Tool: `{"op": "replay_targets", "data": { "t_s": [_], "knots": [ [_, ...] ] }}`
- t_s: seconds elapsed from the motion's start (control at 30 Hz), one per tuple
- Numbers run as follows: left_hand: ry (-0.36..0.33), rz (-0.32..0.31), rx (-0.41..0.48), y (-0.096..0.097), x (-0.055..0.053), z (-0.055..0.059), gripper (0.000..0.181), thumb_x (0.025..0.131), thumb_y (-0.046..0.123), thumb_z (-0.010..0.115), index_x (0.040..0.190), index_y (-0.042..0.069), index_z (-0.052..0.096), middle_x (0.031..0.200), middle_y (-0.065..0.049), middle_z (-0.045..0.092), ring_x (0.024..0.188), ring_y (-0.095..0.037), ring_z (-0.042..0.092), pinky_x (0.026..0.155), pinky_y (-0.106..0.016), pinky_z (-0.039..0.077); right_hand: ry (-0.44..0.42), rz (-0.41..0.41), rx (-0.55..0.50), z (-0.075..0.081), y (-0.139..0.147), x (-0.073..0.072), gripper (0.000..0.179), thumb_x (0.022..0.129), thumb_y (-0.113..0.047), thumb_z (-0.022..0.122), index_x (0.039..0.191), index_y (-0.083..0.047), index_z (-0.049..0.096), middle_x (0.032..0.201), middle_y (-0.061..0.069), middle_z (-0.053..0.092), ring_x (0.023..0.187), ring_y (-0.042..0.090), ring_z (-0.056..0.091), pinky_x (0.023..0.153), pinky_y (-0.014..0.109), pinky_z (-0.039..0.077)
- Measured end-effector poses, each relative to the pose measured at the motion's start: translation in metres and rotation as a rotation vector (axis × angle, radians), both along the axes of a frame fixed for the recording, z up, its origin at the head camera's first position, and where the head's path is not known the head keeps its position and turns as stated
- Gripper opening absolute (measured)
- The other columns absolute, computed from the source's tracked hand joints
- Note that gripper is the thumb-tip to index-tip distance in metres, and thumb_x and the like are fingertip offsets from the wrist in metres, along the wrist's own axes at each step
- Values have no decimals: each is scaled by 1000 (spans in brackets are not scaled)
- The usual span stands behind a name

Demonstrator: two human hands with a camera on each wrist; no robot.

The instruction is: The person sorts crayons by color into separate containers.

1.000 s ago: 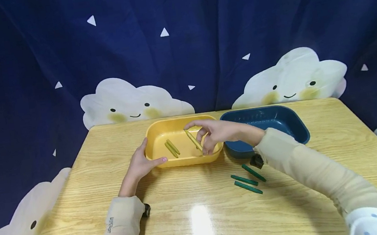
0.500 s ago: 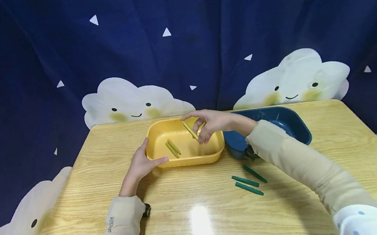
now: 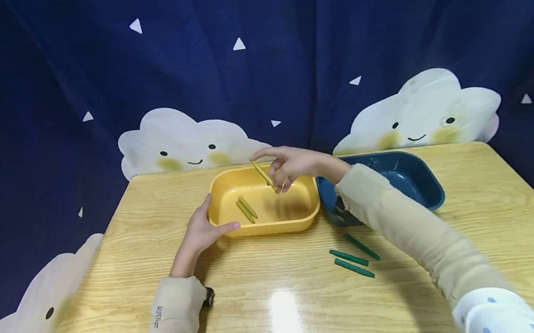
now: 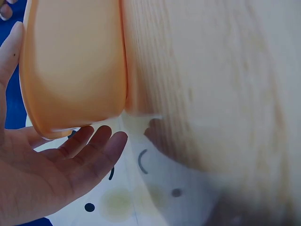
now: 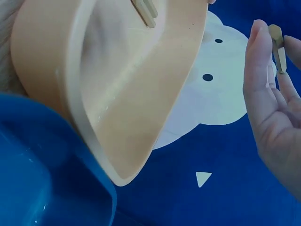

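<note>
Above the yellow tub (image 3: 267,227), my right hand (image 3: 292,164) pinches a yellow crayon (image 3: 263,175) between thumb and fingertips. The right wrist view shows this same crayon (image 5: 278,49) end-on between the fingers. Two more yellow crayons (image 3: 246,210) lie side by side on the tub's floor, left of its middle. My left hand (image 3: 201,231) holds the tub's left end, its thumb at the front rim and its forefinger along the left side. In the left wrist view, the other fingers (image 4: 101,150) extend loosely beside the tub's end.
A dark blue tub (image 3: 410,174) stands right beside the yellow one, partly behind my right forearm. Three green crayons (image 3: 354,268) lie on the wooden table (image 3: 245,313) in front of the blue tub. A blue cloud-patterned curtain (image 3: 282,48) hangs behind the table.
My right hand has risen with the yellow crayon and moved slightly left and back, away from the tub's floor. My left hand stays at the tub's left end.
</note>
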State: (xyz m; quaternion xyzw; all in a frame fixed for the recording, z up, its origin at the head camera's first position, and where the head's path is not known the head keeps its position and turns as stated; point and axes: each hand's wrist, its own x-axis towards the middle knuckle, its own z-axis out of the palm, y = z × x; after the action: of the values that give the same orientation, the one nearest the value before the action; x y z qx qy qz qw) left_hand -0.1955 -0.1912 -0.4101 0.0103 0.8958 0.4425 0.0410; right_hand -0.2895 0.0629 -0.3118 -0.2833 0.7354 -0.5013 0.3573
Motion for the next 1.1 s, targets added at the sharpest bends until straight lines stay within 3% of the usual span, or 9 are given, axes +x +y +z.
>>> {"op": "replay_targets", "data": {
  "t_s": [0.3,0.73,0.93,1.1],
  "knots": [
    [-2,2,9,-2,0,-1,109,69,35,79,145,0,8,144,-28,17,131,-40,22,105,-47,23,-22,-18,48,-7,-13,-9,60,81,5,50,135,-14,33,68,8,48,60,19,48,69,42,53],
    [-6,-1,40,-4,0,-1,109,70,34,78,145,0,7,145,-28,16,129,-39,25,104,-47,26,19,-87,191,-25,-33,-24,57,84,-1,50,137,-16,36,72,13,55,58,24,60,61,37,54],
    [-6,4,34,-5,0,-1,109,70,34,79,145,1,8,145,-28,17,130,-39,24,105,-48,25,31,-80,248,-32,-41,-33,57,85,-1,49,138,-18,35,78,10,55,60,23,60,69,44,53],
    [0,-6,35,-3,-1,-1,109,69,36,79,145,1,8,144,-28,17,130,-39,24,105,-48,25,18,-63,304,-36,-44,-39,57,86,1,48,138,-19,33,82,11,54,70,32,63,71,45,53]
  ]
}}
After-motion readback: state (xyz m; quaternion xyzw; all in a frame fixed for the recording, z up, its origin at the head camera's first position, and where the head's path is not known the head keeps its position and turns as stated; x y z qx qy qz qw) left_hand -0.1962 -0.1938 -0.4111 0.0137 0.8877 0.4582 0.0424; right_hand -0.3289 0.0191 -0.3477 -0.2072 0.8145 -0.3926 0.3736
